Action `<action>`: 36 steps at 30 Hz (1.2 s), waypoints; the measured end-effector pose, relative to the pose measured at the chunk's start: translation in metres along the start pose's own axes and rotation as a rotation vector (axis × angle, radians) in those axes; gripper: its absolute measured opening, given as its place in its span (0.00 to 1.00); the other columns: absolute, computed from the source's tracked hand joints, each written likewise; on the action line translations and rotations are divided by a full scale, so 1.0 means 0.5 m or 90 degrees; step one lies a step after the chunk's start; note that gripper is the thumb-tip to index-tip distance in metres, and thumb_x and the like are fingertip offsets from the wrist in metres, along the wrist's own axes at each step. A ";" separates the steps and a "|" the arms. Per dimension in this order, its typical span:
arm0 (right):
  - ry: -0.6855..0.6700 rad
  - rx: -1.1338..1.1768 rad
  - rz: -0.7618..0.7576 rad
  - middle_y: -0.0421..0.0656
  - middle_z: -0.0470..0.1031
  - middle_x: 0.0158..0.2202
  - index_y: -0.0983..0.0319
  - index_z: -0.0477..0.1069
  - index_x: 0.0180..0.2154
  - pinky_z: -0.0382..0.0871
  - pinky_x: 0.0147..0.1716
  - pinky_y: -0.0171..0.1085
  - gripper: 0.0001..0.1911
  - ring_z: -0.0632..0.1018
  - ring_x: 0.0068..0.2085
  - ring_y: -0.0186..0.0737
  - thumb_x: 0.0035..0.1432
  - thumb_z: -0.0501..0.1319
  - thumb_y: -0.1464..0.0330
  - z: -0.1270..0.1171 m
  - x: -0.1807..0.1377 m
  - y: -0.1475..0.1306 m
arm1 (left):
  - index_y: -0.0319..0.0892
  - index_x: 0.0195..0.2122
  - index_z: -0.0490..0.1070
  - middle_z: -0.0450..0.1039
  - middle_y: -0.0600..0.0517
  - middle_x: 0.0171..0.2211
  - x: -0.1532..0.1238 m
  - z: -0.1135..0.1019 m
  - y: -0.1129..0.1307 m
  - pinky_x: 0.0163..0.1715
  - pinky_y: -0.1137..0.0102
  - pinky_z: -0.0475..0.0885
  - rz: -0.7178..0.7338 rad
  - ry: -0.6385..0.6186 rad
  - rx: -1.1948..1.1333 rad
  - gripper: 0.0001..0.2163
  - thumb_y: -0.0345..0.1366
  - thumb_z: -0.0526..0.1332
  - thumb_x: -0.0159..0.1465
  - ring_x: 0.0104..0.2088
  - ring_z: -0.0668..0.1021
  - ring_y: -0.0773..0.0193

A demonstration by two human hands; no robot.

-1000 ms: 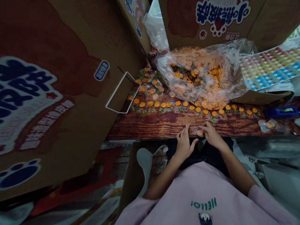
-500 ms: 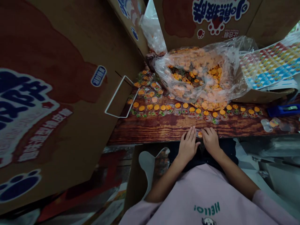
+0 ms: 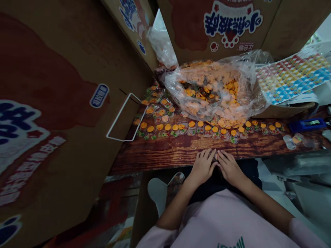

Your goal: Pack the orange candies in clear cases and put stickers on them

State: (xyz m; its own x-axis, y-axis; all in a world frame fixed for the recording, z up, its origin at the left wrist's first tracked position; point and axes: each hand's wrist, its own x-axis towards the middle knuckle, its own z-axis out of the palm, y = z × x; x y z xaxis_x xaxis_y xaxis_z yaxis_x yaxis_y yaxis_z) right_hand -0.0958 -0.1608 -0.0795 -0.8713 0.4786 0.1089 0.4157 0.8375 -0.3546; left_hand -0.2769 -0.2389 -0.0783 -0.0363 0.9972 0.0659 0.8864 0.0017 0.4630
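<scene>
My left hand (image 3: 203, 167) and my right hand (image 3: 231, 168) meet at the front edge of the wood-patterned table (image 3: 160, 155). The fingertips of both close around a small clear plastic case (image 3: 214, 157), which is mostly hidden by the fingers. Beyond them runs a row of similar small clear cases, many with an orange disc (image 3: 191, 124) on top and bits of green and red inside. Behind the row lies a clear plastic bag (image 3: 248, 100) full of orange pieces.
A large cardboard box (image 3: 59, 69) walls off the left side, and another printed carton (image 3: 191, 31) stands at the back. Sticker sheets (image 3: 292, 77) rest on a low box at right. Near them are a blue tool (image 3: 307, 124) and a loose open case (image 3: 289, 142).
The view has shifted, so the table sits lower in the picture. My hands have drawn closer together, and the small case between them is now more covered by my fingers.
</scene>
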 end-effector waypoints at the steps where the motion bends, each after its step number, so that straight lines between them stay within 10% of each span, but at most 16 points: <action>1: 0.004 0.023 -0.009 0.54 0.69 0.68 0.65 0.69 0.64 0.69 0.63 0.56 0.23 0.71 0.64 0.56 0.70 0.53 0.74 -0.006 0.006 0.008 | 0.43 0.68 0.65 0.72 0.38 0.59 0.000 -0.003 -0.006 0.58 0.49 0.69 -0.014 0.007 -0.019 0.24 0.40 0.58 0.72 0.59 0.73 0.44; 8: 0.087 0.250 0.115 0.52 0.79 0.51 0.59 0.71 0.55 0.76 0.51 0.52 0.16 0.78 0.49 0.51 0.69 0.53 0.73 -0.011 0.053 0.019 | 0.44 0.48 0.70 0.75 0.44 0.46 0.001 -0.004 -0.022 0.52 0.55 0.75 -0.099 0.125 -0.293 0.07 0.34 0.58 0.70 0.49 0.77 0.52; 16: 0.184 0.563 0.227 0.39 0.76 0.33 0.56 0.65 0.59 0.74 0.36 0.38 0.17 0.79 0.33 0.40 0.70 0.57 0.65 -0.008 0.101 -0.008 | 0.43 0.45 0.76 0.82 0.48 0.36 -0.011 -0.007 -0.043 0.27 0.69 0.78 -0.265 0.287 -0.656 0.11 0.44 0.64 0.67 0.29 0.82 0.61; 23: 0.317 0.043 0.082 0.53 0.79 0.42 0.62 0.76 0.45 0.72 0.48 0.48 0.13 0.78 0.46 0.52 0.71 0.56 0.62 -0.211 0.339 0.150 | 0.40 0.46 0.76 0.73 0.56 0.25 0.072 -0.194 -0.243 0.20 0.76 0.69 -0.375 0.678 -0.549 0.18 0.50 0.66 0.65 0.18 0.73 0.71; 31: 0.018 -0.277 0.170 0.62 0.79 0.48 0.68 0.79 0.45 0.68 0.50 0.48 0.12 0.75 0.54 0.62 0.63 0.64 0.69 -0.270 0.557 0.249 | 0.38 0.58 0.71 0.78 0.41 0.51 0.163 -0.311 -0.471 0.46 0.63 0.80 -0.345 0.599 -0.267 0.20 0.40 0.64 0.66 0.41 0.83 0.59; 36: 0.187 -0.194 0.076 0.60 0.79 0.47 0.67 0.78 0.38 0.67 0.52 0.52 0.11 0.74 0.52 0.58 0.62 0.57 0.73 -0.238 0.531 0.257 | 0.37 0.54 0.73 0.77 0.39 0.51 0.055 -0.258 -0.488 0.56 0.57 0.75 -0.442 0.590 -0.029 0.16 0.40 0.58 0.70 0.49 0.81 0.53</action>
State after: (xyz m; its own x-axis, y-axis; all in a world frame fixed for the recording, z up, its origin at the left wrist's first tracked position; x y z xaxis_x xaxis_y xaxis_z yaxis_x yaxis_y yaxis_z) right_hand -0.2424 0.1053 0.0143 -0.7198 0.5947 0.3581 0.6055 0.7902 -0.0952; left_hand -0.5539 -0.2218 -0.0753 -0.8492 0.3458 0.3991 0.5269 0.5056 0.6831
